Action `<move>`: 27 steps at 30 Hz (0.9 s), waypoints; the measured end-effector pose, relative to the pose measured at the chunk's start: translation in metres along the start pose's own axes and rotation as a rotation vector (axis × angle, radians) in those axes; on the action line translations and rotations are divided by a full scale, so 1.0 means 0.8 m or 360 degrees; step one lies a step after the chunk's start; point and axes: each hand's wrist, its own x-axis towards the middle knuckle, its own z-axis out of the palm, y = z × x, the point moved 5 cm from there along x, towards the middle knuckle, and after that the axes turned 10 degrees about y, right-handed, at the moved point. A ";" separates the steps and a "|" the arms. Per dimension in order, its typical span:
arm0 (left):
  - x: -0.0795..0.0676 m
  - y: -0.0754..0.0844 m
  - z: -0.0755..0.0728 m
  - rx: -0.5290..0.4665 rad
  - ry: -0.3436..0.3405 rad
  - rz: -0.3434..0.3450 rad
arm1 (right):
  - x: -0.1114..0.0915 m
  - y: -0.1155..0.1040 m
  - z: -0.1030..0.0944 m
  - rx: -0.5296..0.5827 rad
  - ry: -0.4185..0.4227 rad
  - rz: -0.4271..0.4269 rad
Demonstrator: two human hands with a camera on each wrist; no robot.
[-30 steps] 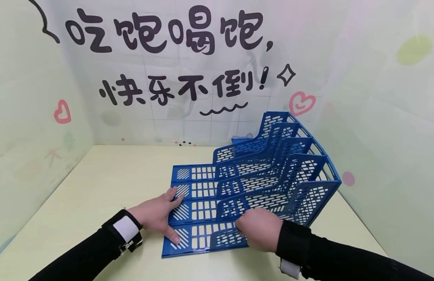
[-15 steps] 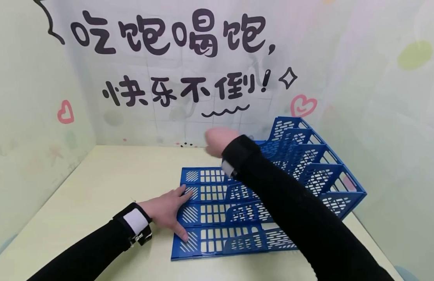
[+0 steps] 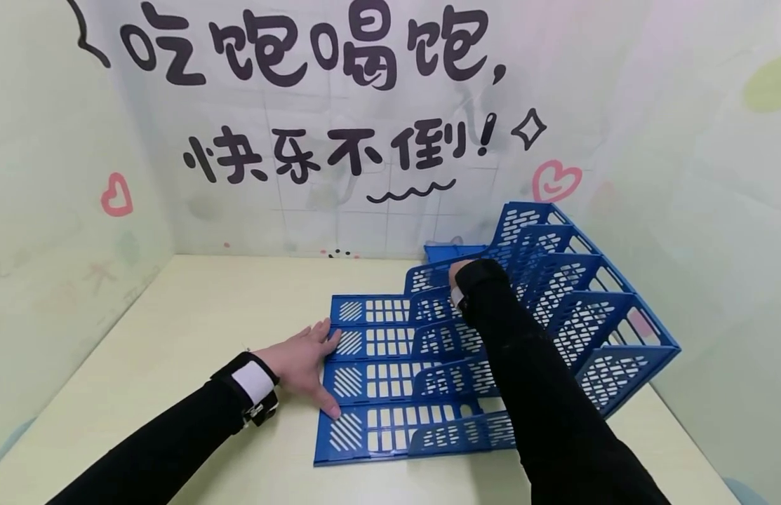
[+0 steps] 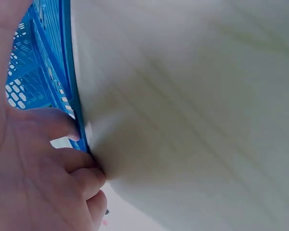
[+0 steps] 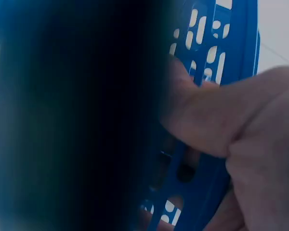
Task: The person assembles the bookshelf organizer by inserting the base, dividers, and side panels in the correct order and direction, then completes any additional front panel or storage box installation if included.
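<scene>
A blue perforated desktop file rack [image 3: 333, 421] lies on the table, its flat slotted base pointing left and its tall back at the right. Near the rear of the rack my right hand [image 3: 459, 272] pinches one of its upright dividers. In the right wrist view the thumb [image 5: 202, 118] lies across one face of that divider [image 5: 243, 43], with fingers showing through its slots from behind. My left hand [image 3: 302, 361] is spread along the base's left edge, thumb and fingertips on the plastic. The left wrist view shows its fingers [image 4: 86, 180] right at that edge.
A further blue flat piece [image 3: 450, 251] shows behind the rack at the back wall. The pale table [image 3: 194, 330] extends to the left, with printed fabric walls [image 3: 251, 217] at the back and both sides. My right sleeve [image 3: 548, 400] crosses over the rack's dividers.
My right hand has gone from the front divider, up over the rack, and down to a divider near the rear. The rack sits slightly farther right in view; my left hand stays at its edge.
</scene>
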 end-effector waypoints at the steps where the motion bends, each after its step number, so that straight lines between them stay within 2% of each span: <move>1: 0.001 0.000 -0.001 -0.0007 0.0001 -0.0006 | -0.006 -0.004 -0.002 -0.0021 0.0046 -0.0033; 3: 0.002 0.001 -0.002 -0.0025 -0.0002 -0.0024 | -0.008 -0.010 0.000 -0.0035 0.0086 -0.0076; 5: 0.002 0.002 -0.002 -0.0041 -0.0005 -0.0033 | 0.000 -0.008 0.009 0.0006 0.0105 -0.0110; 8: 0.001 0.005 0.001 -0.0011 -0.0039 -0.0015 | 0.026 0.006 0.032 0.0016 0.0037 -0.0154; 9: 0.002 0.006 0.001 0.0000 -0.0042 -0.0001 | 0.027 0.007 0.035 -0.0009 0.0025 -0.0165; 13: 0.006 0.002 -0.006 0.0026 0.0023 -0.0018 | 0.020 0.004 0.037 -0.0119 -0.0033 -0.0136; 16: 0.007 -0.007 -0.010 0.0007 0.0102 -0.0086 | 0.018 0.001 0.034 -0.0164 0.0014 -0.0091; 19: 0.007 -0.016 -0.009 -0.0004 0.0128 -0.0104 | 0.031 0.006 0.037 -0.0201 0.0058 -0.0036; 23: 0.007 -0.024 -0.009 -0.0127 0.0132 -0.0065 | 0.061 0.018 0.047 -0.0195 0.0057 0.0024; 27: 0.007 -0.027 -0.012 -0.0222 0.0101 -0.0044 | 0.068 0.017 0.046 -0.0155 0.0095 0.0021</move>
